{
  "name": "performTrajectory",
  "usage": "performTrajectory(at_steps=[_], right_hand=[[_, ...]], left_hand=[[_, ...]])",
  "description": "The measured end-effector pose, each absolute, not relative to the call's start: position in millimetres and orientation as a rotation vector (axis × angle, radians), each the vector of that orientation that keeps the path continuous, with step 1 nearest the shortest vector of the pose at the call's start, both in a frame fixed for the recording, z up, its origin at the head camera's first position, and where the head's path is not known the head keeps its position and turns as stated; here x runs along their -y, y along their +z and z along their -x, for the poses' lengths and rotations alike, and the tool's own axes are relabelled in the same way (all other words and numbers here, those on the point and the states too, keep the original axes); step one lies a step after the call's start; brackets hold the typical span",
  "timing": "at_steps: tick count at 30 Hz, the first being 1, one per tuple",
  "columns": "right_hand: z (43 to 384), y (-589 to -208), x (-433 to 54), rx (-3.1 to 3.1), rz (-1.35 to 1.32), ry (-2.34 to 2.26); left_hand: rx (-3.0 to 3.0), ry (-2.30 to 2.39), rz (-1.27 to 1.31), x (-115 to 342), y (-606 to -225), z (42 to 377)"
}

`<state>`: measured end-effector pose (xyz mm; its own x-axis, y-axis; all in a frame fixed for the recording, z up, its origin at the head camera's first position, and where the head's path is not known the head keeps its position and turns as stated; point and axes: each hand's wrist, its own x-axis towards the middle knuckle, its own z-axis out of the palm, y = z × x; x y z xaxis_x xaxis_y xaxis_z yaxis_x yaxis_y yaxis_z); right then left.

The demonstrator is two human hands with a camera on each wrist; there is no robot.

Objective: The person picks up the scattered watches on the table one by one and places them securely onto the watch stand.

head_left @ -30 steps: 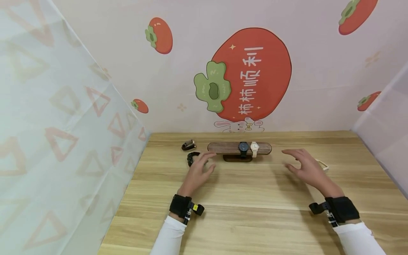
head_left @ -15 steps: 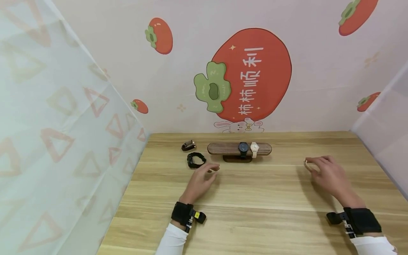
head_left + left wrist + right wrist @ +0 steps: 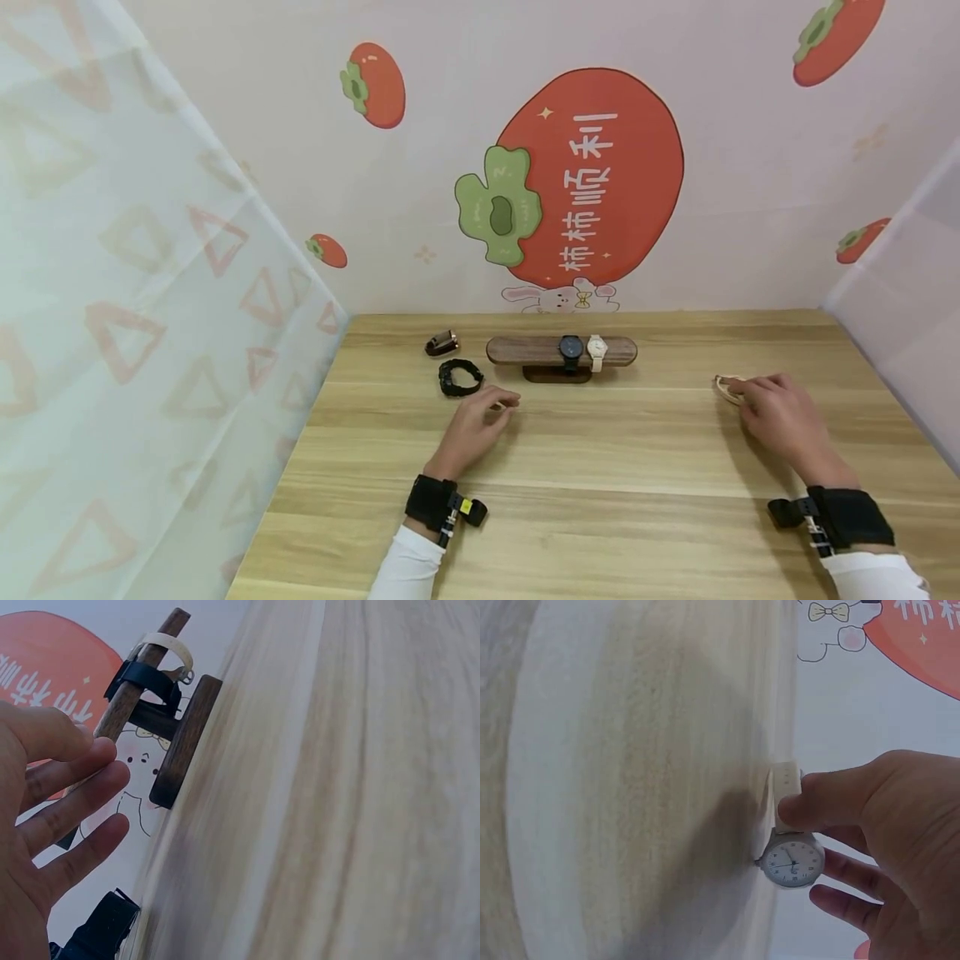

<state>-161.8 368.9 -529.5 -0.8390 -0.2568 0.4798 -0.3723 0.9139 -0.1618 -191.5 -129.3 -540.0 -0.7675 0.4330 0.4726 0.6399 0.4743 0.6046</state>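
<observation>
My right hand (image 3: 783, 421) pinches a cream-strapped wristwatch (image 3: 793, 860) by its strap, the thumb over the band and the round white dial showing below it. In the head view this watch is close over the table at the right. The left hand (image 3: 472, 429) holds nothing; its fingers are loosely bent just in front of a black wristwatch (image 3: 447, 380) with its strap in a loop. Behind, a dark wooden watch stand (image 3: 517, 350) carries a dark-dialled watch (image 3: 571, 348) and a cream watch (image 3: 597, 347) side by side, right of its middle.
A brown-and-black watch (image 3: 442, 343) lies at the back left of the wooden table (image 3: 585, 500). A printed back wall (image 3: 735, 258) rises behind the table, with side walls at left and right. Both wrists wear black camera straps.
My right hand has moved right, come down to the cream watch and taken hold of its strap. The left hand has drawn back slightly, uncovering the looped black watch.
</observation>
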Motion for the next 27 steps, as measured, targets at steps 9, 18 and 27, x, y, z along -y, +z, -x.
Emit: performTrajectory(at_steps=[9,18,27], right_hand=[[161.5,-536.0,-367.8,2.624,-0.406,0.389],[162.9,-537.8,-366.6,2.565,-0.464,0.338],[161.2,-531.7,-357.5,2.650,-0.418,0.401]], left_hand=[[2.520,-1.171,0.907,130.3,-541.4,188.7],[2.531,-1.204,0.893,130.0,-541.6,184.9],[2.562,-1.223,0.859,128.9,-541.8,182.8]])
